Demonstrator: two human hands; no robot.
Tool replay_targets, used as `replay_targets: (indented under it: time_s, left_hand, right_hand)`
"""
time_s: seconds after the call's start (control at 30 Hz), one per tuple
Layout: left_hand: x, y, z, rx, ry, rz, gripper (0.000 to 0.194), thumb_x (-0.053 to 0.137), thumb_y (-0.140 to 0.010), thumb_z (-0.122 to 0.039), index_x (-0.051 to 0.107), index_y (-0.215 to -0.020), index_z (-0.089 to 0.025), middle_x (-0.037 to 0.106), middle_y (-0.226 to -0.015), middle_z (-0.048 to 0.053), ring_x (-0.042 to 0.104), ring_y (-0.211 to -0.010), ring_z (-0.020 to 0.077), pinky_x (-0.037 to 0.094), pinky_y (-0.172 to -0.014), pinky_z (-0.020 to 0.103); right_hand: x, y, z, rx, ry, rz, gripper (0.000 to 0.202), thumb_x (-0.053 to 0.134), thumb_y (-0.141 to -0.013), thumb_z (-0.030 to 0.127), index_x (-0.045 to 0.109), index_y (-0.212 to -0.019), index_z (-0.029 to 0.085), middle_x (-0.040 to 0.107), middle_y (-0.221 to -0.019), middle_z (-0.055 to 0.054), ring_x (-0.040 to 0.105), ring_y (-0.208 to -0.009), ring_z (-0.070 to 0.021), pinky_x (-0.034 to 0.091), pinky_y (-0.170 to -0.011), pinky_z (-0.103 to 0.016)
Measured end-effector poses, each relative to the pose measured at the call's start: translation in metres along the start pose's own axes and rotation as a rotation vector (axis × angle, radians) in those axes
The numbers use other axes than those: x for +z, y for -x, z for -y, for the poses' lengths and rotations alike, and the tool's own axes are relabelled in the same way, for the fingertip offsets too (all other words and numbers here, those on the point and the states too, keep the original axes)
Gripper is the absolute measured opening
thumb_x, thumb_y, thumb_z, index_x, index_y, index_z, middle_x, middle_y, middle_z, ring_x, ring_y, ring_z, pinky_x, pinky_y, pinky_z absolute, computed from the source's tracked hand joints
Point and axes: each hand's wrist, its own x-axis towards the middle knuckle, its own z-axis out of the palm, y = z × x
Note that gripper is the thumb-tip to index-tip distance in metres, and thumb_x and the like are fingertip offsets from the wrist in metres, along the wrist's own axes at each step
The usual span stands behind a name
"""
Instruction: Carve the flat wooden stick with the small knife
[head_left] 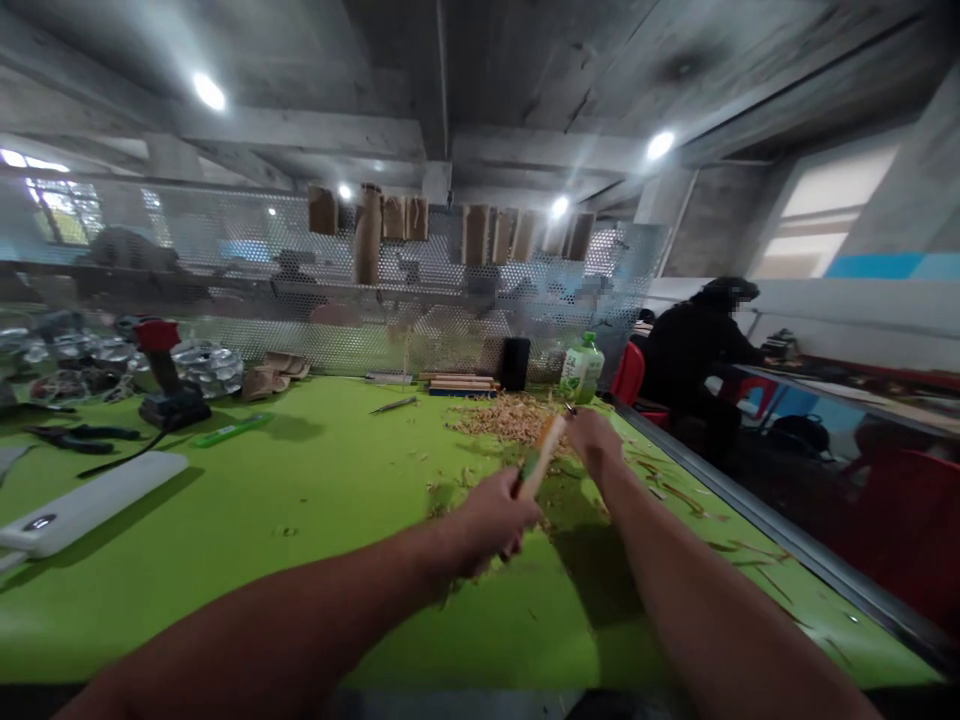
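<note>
Two bare arms reach out from the bottom of the picture over a bright green table (225,540). The left hand (491,520) is curled shut around the near end of a stick (541,455). The stick is pale wood with a green part near the left hand, and it tilts up and away toward the right hand (592,440). The right hand sits at the far end of the stick, and its fingers look bent around that end, but the blur makes it hard to tell how tight they hold. The stick hangs just above the table, between the two hands. Under the hands and just past them lies a pile of wood chips (510,415). More thin chips are spread along the right edge of the table. A green bottle (581,368) stands just behind the pile, with a black cup (515,363) beside it. Far to the left sits a red and black drill (166,375), and a flat white box (90,503) lies near the left edge. A metal fence with small holes (375,290) stands along the back of the table. A person in dark clothes (697,350) sits at another table on the right.
</note>
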Motion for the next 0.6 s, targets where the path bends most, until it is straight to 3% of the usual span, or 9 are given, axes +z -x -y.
replay_targets:
  time_s: [0.1, 0.2, 0.4, 0.6]
  left_hand:
    - [-0.018, -0.015, -0.002, -0.01, 0.065, -0.207, 0.031, 0.055, -0.081, -0.02, 0.05, -0.111, -0.012, 0.051, -0.074, 0.0, 0.04, -0.049, 0.0057, 0.034, -0.043, 0.018]
    - [-0.036, -0.03, -0.005, 0.009, 0.067, -0.324, 0.028, 0.053, -0.081, -0.017, 0.049, -0.109, -0.014, 0.046, -0.065, -0.004, 0.039, -0.045, 0.006, 0.03, -0.042, 0.018]
    - [-0.042, -0.041, -0.003, 0.055, 0.034, -0.384, 0.019, 0.055, -0.079, -0.015, 0.051, -0.098, -0.016, 0.043, -0.056, -0.007, 0.039, -0.042, 0.0073, 0.028, -0.04, 0.019]
    - [-0.038, -0.042, -0.002, 0.077, 0.016, -0.373, 0.015, 0.056, -0.079, -0.016, 0.052, -0.094, -0.017, 0.041, -0.055, -0.008, 0.038, -0.04, 0.0065, 0.027, -0.039, 0.018]
  right_hand:
    - [0.002, 0.002, 0.015, 0.002, 0.011, 0.004, 0.043, 0.034, -0.092, 0.032, 0.069, -0.107, 0.013, 0.069, -0.101, -0.02, 0.066, -0.09, -0.0284, 0.045, -0.07, -0.033]
    - [0.012, 0.018, 0.042, -0.13, 0.015, 0.044, 0.034, 0.042, -0.089, 0.029, 0.069, -0.108, 0.023, 0.071, -0.098, -0.011, 0.066, -0.089, -0.0237, 0.044, -0.071, -0.028]
    - [0.022, 0.048, 0.074, -0.391, 0.145, 0.155, 0.029, 0.043, -0.087, 0.026, 0.07, -0.097, 0.023, 0.072, -0.092, -0.009, 0.067, -0.085, -0.0198, 0.043, -0.071, -0.024]
    - [0.017, 0.051, 0.079, -0.44, 0.202, 0.159, 0.029, 0.04, -0.089, 0.026, 0.068, -0.096, 0.023, 0.072, -0.091, -0.009, 0.067, -0.085, -0.0206, 0.043, -0.07, -0.026]
